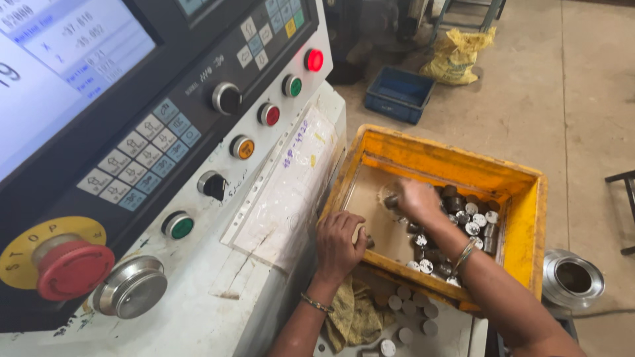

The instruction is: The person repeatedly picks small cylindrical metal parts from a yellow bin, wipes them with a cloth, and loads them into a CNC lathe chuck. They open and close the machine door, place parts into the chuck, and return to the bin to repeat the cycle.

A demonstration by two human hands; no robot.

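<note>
Both hands at the yellow crate (529,218), picking metal cylinders (463,228) from the loose pile inside.

Right hand (417,198) is down in the crate, fingers curled closed on a dark cylinder; motion blur hides the grip. Left hand (337,244) rests on the crate's near rim, fingers closed around a small pale piece. Advise lifting one cylinder at a time, clear of the pile.
</note>
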